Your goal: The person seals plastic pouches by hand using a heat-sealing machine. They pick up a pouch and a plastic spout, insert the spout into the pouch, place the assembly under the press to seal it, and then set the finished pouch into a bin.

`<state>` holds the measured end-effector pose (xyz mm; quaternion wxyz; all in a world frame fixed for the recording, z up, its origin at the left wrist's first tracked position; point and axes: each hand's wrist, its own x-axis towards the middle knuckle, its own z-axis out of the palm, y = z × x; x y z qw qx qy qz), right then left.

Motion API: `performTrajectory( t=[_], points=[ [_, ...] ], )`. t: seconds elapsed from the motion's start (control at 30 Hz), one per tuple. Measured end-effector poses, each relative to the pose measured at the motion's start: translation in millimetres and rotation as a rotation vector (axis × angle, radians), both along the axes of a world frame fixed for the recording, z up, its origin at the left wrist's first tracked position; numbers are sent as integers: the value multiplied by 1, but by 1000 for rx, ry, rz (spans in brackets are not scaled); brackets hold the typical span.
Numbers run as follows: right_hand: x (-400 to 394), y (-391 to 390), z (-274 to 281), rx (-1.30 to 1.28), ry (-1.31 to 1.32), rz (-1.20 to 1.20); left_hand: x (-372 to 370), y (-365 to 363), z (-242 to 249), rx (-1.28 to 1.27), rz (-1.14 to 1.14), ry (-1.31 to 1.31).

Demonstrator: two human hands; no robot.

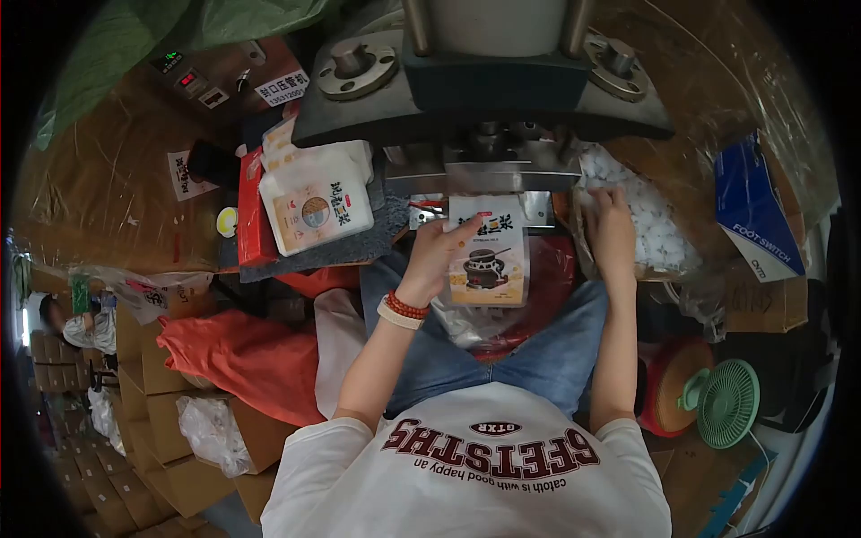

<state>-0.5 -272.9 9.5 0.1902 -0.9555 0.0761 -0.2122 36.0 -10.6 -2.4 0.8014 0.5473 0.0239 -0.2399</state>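
My left hand (439,260), with beaded bracelets at the wrist, pinches a flat printed pouch (490,280) by its left side. The pouch shows a dark pot and yellow patterns; its upper end lies close to the metal jaw (489,176) of a press. On the right, my right hand (612,235) is at the near left edge of a heap of small white plastic pieces (650,215). Its fingers are bent together; whatever is between them is too small to make out. A stack of similar pouches (318,211) lies on a grey cloth to the left.
The heavy press head (484,85) overhangs the work spot. A control box (215,81) stands at the back left, beside a red box (255,215). To the right are a blue foot-switch carton (758,206) and a green fan (727,403).
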Motion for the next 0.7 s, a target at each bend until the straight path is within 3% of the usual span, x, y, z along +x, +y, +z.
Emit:
performTrajectory(
  t=[0.07, 0.13, 0.17, 0.23, 0.27, 0.3, 0.37, 0.43, 0.47, 0.53, 0.57, 0.63, 0.7],
  points=[
    [-3, 3, 1, 5, -1, 24, -2, 10, 2, 76, 10, -26],
    [-4, 1, -1, -15, -41, 10, 2, 25, 10, 445, 110, -324],
    [-4, -1, -1, -16, -46, 17, 13, 48, 2, 770, 192, -488],
    [-8, -2, -3, -81, -197, -7, 5, 74, 21, 1872, 519, -998],
    [-7, -2, -2, -81, -195, -7, 5, 98, 2, 1891, 325, -866],
    [-6, -2, -1, -60, -269, -6, -3, 114, -7, 1891, 324, -865],
    [-6, 0, 5, -36, -351, -13, -21, 134, -16, 1631, 24, -1041],
    [-15, 9, 18, 602, -299, -7, -33, 135, -15, 1506, 48, -1100],
    [-24, 16, 31, 600, -290, -7, -39, 134, -12, 1397, 81, -1005],
    [-45, 44, 68, 1223, -172, 316, -49, 127, -2, 1284, 114, -911],
    [-52, 54, 70, 1271, -187, 479, -52, 117, 3, 1129, 207, -900],
    [-65, 76, 79, 876, -119, 595, -57, 97, 16, 962, 279, -892],
    [-60, 97, 75, 320, -247, 661, -66, 79, 29, 1039, 314, -1214]
  ],
)
